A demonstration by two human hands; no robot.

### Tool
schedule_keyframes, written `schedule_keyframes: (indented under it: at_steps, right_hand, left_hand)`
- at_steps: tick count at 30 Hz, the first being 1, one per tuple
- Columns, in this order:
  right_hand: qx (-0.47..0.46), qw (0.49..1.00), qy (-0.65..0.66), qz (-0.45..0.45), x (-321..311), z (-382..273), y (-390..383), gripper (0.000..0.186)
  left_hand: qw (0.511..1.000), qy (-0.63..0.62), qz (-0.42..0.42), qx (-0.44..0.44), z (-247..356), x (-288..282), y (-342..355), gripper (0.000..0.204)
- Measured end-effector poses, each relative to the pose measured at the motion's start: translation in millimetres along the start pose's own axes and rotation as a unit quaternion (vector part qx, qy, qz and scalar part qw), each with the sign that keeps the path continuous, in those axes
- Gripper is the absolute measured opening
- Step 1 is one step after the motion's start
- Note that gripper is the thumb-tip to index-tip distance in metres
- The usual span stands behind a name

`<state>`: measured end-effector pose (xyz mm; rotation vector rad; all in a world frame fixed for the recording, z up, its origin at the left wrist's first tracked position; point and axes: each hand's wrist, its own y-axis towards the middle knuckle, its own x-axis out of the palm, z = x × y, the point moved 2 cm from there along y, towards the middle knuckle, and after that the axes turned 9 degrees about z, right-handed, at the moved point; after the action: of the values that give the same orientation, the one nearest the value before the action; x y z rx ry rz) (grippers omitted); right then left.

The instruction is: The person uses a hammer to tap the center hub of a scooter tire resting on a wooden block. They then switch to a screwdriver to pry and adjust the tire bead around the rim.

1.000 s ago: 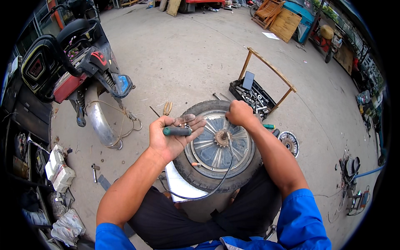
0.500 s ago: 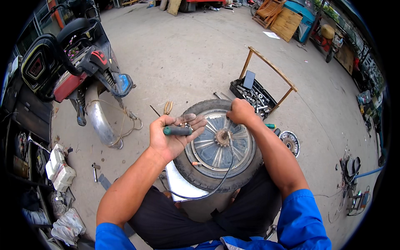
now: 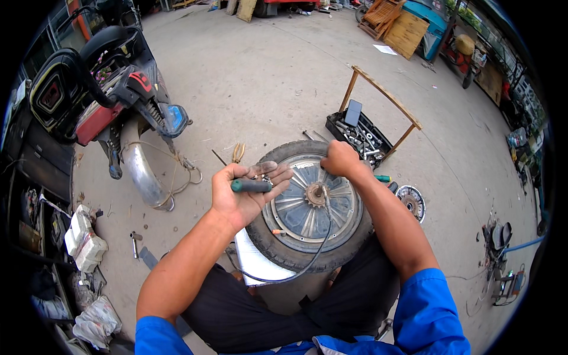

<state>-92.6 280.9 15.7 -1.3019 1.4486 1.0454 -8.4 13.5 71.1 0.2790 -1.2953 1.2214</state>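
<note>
My left hand (image 3: 236, 198) is palm up over the left side of the wheel, fingers partly stretched. Across its palm lies a screwdriver (image 3: 251, 186) with a green and black handle; its shaft is not visible. Small screws (image 3: 264, 177) rest on the fingers. My right hand (image 3: 342, 158) is closed at the far right rim of the hub motor cover (image 3: 296, 222); whatever its fingers pinch is hidden. The wheel's black tyre (image 3: 266, 247) lies flat before my knees. From the axle (image 3: 320, 190) a dark cable (image 3: 326, 236) curves toward me.
Beyond the wheel stand a black toolbox (image 3: 383, 145) of sockets and a wooden frame (image 3: 387, 94). Pliers (image 3: 238, 152) lie on the ground. A green-handled tool (image 3: 384, 178) and a round metal part (image 3: 411, 202) are at right. An electric scooter (image 3: 127, 100) stands at left.
My right hand has shifted very slightly left at the rim. The left hand, screwdriver and wheel look almost the same.
</note>
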Motion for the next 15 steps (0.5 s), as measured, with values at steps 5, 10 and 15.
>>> schedule_keyframes:
  at_steps: [5,10,15]
  right_hand:
    - [-0.001,1.0,-0.008,0.029,5,-2,-1,0.026]
    - [0.003,1.0,0.004,-0.009,1,0,1,0.026]
    - [-0.002,1.0,-0.003,0.021,4,-1,1,0.026]
  left_hand:
    - [1.0,0.001,0.001,-0.001,0,-1,1,0.055]
    - [1.0,0.009,-0.005,0.001,0,-1,1,0.055]
    - [1.0,0.007,0.002,-0.001,-1,1,1,0.054]
